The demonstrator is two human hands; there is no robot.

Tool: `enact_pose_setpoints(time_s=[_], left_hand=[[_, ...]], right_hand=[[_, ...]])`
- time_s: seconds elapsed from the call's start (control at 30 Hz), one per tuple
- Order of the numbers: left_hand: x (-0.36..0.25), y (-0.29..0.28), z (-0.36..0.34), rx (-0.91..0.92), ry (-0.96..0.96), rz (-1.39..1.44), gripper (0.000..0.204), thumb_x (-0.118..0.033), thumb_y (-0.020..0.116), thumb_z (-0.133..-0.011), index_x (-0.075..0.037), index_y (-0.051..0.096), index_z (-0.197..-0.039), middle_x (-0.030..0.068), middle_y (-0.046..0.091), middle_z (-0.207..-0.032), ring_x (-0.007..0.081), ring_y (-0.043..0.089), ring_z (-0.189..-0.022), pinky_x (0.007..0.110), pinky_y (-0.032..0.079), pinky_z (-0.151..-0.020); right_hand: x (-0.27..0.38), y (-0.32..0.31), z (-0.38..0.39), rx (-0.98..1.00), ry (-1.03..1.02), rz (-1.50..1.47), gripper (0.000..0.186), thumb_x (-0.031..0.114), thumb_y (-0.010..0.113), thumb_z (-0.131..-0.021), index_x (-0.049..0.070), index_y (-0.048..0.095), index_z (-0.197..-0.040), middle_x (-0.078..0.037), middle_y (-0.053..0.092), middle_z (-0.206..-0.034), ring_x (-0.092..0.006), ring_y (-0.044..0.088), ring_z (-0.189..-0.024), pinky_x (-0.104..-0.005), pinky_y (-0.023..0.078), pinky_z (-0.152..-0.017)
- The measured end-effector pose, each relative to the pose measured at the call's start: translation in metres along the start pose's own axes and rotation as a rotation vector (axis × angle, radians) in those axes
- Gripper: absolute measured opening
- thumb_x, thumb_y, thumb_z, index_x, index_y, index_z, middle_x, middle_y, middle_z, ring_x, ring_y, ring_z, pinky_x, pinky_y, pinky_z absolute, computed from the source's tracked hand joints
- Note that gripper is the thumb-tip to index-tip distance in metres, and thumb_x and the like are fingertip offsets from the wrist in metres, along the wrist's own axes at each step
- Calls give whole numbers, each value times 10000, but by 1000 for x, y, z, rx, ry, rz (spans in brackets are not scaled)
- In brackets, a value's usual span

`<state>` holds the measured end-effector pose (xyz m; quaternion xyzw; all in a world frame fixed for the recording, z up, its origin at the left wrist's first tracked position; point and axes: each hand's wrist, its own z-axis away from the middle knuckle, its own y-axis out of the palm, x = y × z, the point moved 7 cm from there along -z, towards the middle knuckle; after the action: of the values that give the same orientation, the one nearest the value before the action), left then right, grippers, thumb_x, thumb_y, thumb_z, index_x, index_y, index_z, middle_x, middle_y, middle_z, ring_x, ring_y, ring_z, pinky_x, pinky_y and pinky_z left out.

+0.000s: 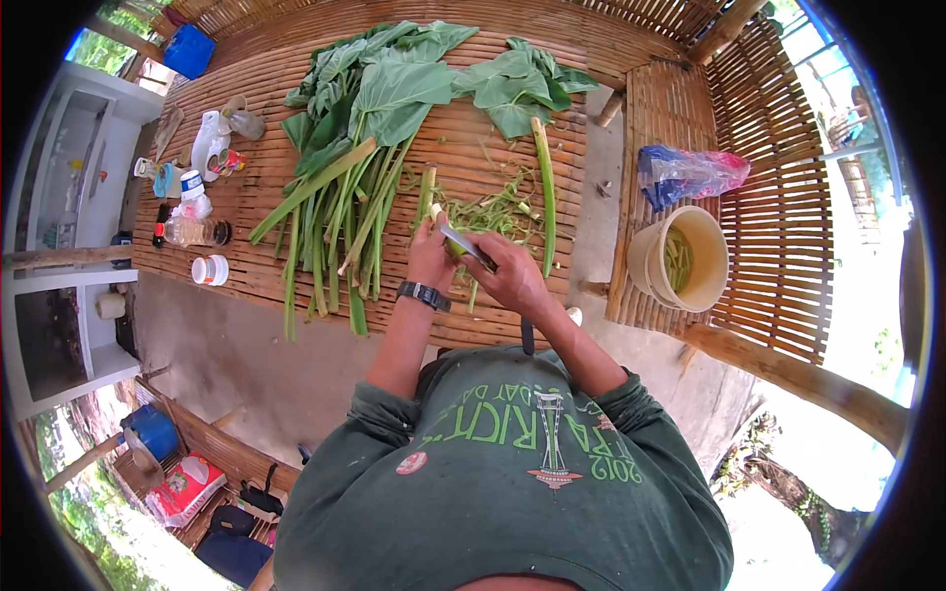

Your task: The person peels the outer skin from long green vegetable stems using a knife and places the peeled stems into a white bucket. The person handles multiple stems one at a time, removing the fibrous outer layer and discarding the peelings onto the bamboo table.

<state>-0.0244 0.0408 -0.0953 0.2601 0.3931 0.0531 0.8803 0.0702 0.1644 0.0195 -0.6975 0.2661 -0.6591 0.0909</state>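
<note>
Both of my hands are at the near edge of a slatted bamboo table (246,94). My left hand (431,258), with a watch on the wrist, is closed around a green leaf stalk (428,193). My right hand (514,276) grips a knife (459,239), its blade angled against the stalk by the left fingers. Thin green peelings (498,212) lie scattered just beyond the hands. On the left is a heap of long stalks (370,212) with big green leaves (399,94). One long stalk (545,187) lies to the right, below more leaves (514,91).
Jars and bottles (197,232) crowd the table's left side. To the right, a beige bucket (645,258) holds cut green pieces on a bamboo bench (670,108), beside a blue and pink plastic bag (690,175). A red and white sack (187,490) sits at lower left.
</note>
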Motion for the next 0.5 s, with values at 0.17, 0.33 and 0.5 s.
enact_pose_setpoints(time_s=[0.17,0.33,0.5], left_hand=[[3,-6,7,102,-66,-2,337,-211,595,-1107,-156,463,-1412,40,656,-1115,190,701,-939,342,591,-690],[8,-14,2,128,-46,3,543,-160,626,-1089,-157,365,-1566,84,675,-1181,225,715,-975,366,636,-743],[14,-14,1,145,-110,72,388,-183,627,-1096,-115,471,-1445,87,683,-1173,211,716,-957,341,634,-757]], right_hand=[[-7,0,2,-7,25,-28,333,196,722,-939,14,712,-1218,-193,733,-1067,-397,720,-916,-461,574,-805],[-11,2,2,-58,61,-4,334,190,720,-931,4,710,-1208,-200,735,-1015,-395,722,-895,-464,572,-792],[-15,1,0,-56,54,-26,328,188,717,-933,-2,704,-1200,-197,724,-965,-396,707,-848,-458,559,-757]])
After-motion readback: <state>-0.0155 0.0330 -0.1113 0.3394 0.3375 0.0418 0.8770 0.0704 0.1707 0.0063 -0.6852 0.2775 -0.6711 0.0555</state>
